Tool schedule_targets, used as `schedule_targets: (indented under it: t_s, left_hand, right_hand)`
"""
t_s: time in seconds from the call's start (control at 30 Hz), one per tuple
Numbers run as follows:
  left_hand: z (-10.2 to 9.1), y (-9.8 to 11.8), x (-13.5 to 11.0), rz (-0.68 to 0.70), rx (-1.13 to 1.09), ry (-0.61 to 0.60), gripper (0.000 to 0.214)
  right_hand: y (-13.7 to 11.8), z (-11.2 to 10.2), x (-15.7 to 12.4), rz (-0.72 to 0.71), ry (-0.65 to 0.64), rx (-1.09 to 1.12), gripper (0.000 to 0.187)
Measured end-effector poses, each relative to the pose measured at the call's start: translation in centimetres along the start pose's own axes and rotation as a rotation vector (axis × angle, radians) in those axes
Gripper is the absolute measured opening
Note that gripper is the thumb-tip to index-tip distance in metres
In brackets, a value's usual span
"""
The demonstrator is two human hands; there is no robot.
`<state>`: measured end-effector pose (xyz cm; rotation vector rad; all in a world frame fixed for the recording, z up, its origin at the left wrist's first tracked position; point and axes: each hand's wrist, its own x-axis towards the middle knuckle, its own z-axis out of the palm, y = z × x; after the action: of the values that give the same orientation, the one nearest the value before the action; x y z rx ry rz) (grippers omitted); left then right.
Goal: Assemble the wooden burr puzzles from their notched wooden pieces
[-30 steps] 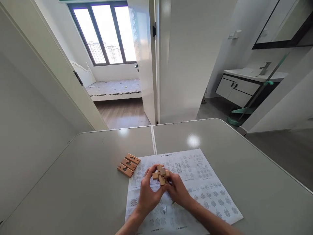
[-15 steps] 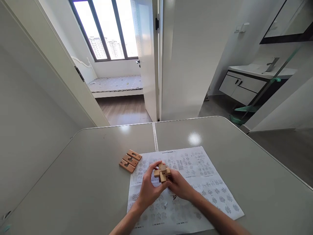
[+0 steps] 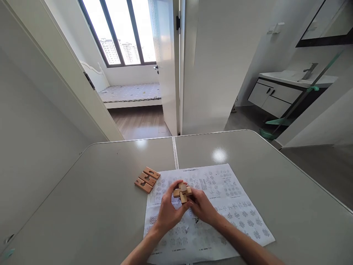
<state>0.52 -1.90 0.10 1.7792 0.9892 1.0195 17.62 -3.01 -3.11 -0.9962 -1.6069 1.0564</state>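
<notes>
A small wooden burr puzzle (image 3: 183,192) of interlocking light-brown bars is held between both hands above a printed sheet. My left hand (image 3: 170,211) curls around its left side, index finger at the back and thumb at the front. From the right, my right hand (image 3: 203,208) grips the puzzle, its fingertips partly hidden behind and under the bars. Beneath the hands lies the white instruction sheet (image 3: 242,217), covered with small line diagrams. Left of the sheet's upper corner, three flat wooden pieces (image 3: 147,180) with cut-out slots lie side by side.
The grey table (image 3: 104,206) has a seam running down its middle and a rounded far edge. Beyond it stand an open door (image 3: 167,73), a bed (image 3: 132,92) under a window, and a washbasin cabinet (image 3: 275,95) with green-handled cleaning tools beside it.
The puzzle has tilted slightly within the hands, and its top block seems to sit a little differently. Both hands keep nearly the same grip. The whole view has shifted slightly.
</notes>
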Motion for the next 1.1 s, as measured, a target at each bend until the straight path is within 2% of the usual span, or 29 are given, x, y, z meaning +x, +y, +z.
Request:
schedule_targets:
  t_s: [0.23, 0.4, 0.57, 0.7, 1.1]
  left_hand:
    - [0.5, -0.2, -0.2, 0.053, 0.070, 0.058, 0.062]
    - [0.0, -0.7, 0.0, 0.193, 0.139, 0.021, 0.068]
    - [-0.5, -0.7, 0.1, 0.353, 0.201, -0.052, 0.054]
    - [-0.7, -0.4, 0.2, 0.372, 0.250, -0.088, 0.053]
    - [-1.2, -0.4, 0.4, 0.324, 0.217, -0.152, 0.054]
  right_hand:
    - [-0.2, 0.3, -0.1, 0.011, 0.088, -0.058, 0.012]
    - [-0.7, -0.1, 0.1, 0.052, 0.020, 0.043, 0.009]
    - [-0.3, -1.1, 0.1, 0.030, -0.067, 0.029, 0.009]
    - [-0.2, -1.8, 0.1, 0.016, -0.126, 0.015, 0.010]
    - [0.1, -1.7, 0.1, 0.019, -0.124, 0.002, 0.010]
